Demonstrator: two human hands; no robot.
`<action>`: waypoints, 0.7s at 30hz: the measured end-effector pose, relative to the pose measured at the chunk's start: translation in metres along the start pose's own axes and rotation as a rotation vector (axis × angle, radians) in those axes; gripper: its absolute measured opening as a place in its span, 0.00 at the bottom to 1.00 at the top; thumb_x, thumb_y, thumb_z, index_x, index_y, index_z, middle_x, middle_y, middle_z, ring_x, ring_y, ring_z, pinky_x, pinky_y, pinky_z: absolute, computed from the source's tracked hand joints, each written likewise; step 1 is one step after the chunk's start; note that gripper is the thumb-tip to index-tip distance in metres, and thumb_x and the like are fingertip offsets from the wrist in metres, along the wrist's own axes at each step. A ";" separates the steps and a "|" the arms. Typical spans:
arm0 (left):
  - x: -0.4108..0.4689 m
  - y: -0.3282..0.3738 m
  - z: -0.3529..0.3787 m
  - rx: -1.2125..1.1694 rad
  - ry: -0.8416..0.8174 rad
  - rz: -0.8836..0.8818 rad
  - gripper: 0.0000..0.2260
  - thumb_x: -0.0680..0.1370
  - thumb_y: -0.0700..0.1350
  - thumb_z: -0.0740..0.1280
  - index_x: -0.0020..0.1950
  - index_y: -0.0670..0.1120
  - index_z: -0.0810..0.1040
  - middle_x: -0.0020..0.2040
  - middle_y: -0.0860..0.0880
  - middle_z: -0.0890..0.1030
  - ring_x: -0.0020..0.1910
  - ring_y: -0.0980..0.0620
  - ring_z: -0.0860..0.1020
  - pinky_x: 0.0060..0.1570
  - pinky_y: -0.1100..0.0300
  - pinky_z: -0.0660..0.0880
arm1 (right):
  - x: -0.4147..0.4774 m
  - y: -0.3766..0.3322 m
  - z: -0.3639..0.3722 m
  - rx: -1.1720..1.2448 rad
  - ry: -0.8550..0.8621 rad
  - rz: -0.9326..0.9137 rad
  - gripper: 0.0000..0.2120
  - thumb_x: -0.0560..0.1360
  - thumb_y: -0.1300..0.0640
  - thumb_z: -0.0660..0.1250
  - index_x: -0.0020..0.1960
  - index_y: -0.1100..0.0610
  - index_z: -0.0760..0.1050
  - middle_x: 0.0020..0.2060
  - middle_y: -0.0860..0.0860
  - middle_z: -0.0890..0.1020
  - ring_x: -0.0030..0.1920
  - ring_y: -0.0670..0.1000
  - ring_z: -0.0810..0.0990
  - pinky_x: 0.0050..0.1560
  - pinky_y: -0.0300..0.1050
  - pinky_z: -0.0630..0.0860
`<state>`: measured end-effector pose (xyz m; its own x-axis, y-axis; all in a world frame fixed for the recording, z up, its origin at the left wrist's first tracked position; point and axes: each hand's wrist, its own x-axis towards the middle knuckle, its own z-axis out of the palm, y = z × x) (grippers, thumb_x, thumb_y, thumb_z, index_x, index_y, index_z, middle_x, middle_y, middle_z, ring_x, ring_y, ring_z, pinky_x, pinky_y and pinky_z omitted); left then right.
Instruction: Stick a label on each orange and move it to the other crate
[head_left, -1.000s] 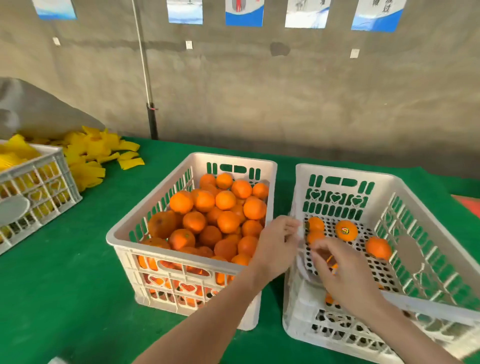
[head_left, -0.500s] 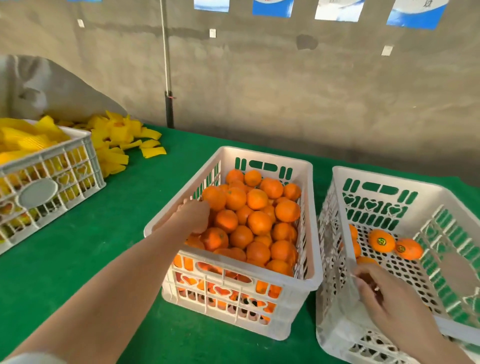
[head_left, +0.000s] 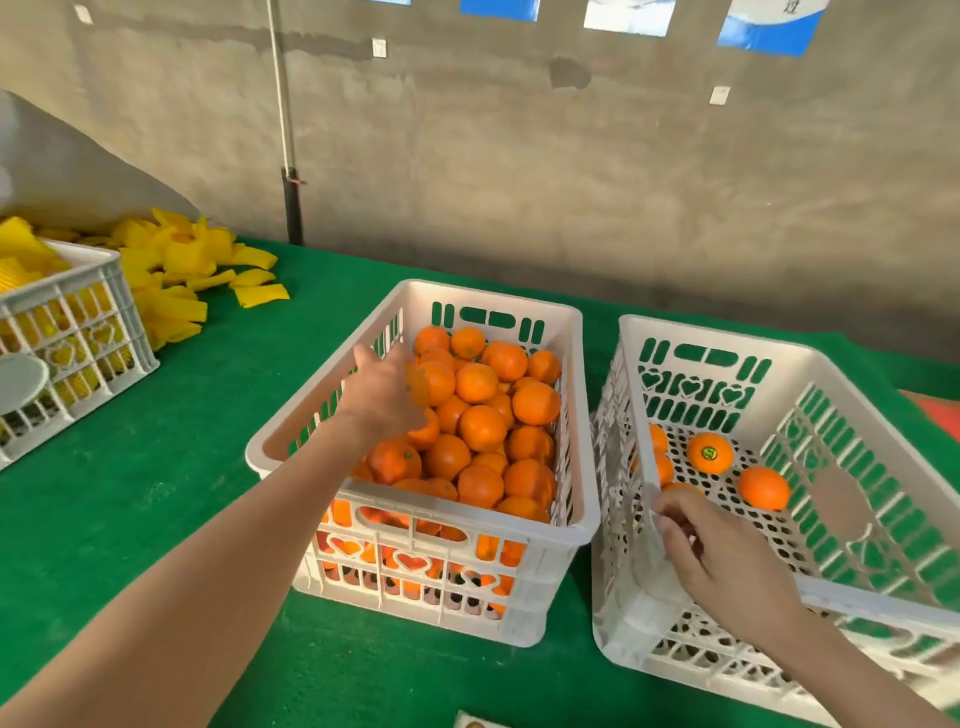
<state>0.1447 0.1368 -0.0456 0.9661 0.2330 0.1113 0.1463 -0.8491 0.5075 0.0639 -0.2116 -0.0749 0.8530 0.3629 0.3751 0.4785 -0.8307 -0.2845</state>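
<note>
Green-covered table (head_left: 156, 493), bare concrete wall (head_left: 519, 182) behind.

Left side: the fingers are down among the oranges (head_left: 483, 426), hidden behind the back of the left hand (head_left: 387, 395) and motion-blurred. Can't tell if they hold one or are just spread over the pile. The thumb sticks up clear. The forearm runs low over the near-left corner of the full crate (head_left: 488, 293). That's the supply, well filled, so the top fruit is an easy reach.

Right side: fingers (head_left: 670, 522) are curled at the inside of the left wall of the other crate (head_left: 717, 338), right against a pale sheet (head_left: 623, 571) draped over that wall. My read: it's label backing, parked there so the right hand (head_left: 727, 561) can peel one while the left fetches fruit. Whether a label is pinched is too small to tell.

The receiving crate holds only a few oranges on its floor. One labelled orange (head_left: 710, 453) has its sticker up, with a plain-looking one (head_left: 763, 488) near it. Looks like the task has barely started.

Far left: third crate (head_left: 78, 322) and loose yellow foam nets (head_left: 176, 270), not in play.
</note>
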 end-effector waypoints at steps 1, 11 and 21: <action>-0.007 0.011 -0.004 -0.188 0.032 0.044 0.30 0.67 0.40 0.73 0.66 0.51 0.67 0.57 0.46 0.65 0.48 0.45 0.73 0.43 0.58 0.72 | 0.000 0.000 0.000 -0.001 0.001 0.005 0.03 0.78 0.56 0.61 0.47 0.50 0.72 0.30 0.45 0.75 0.28 0.42 0.72 0.26 0.49 0.71; -0.146 0.093 -0.004 -1.618 -0.541 0.081 0.23 0.60 0.46 0.74 0.55 0.54 0.80 0.51 0.48 0.84 0.48 0.42 0.83 0.39 0.54 0.80 | -0.001 -0.005 -0.013 0.214 0.080 -0.009 0.07 0.78 0.66 0.61 0.49 0.61 0.78 0.41 0.50 0.80 0.39 0.46 0.74 0.38 0.42 0.67; -0.242 0.075 0.066 -1.660 -0.752 -0.240 0.39 0.55 0.48 0.81 0.64 0.47 0.74 0.55 0.37 0.77 0.40 0.44 0.79 0.34 0.59 0.78 | -0.125 0.007 0.033 0.497 -0.175 0.207 0.09 0.77 0.63 0.63 0.52 0.61 0.80 0.46 0.54 0.84 0.47 0.49 0.81 0.50 0.38 0.75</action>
<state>-0.0638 -0.0147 -0.0912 0.9065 -0.3686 -0.2060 0.3942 0.5636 0.7259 -0.0326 -0.2486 -0.1527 0.9412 0.3128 0.1276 0.3018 -0.6090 -0.7335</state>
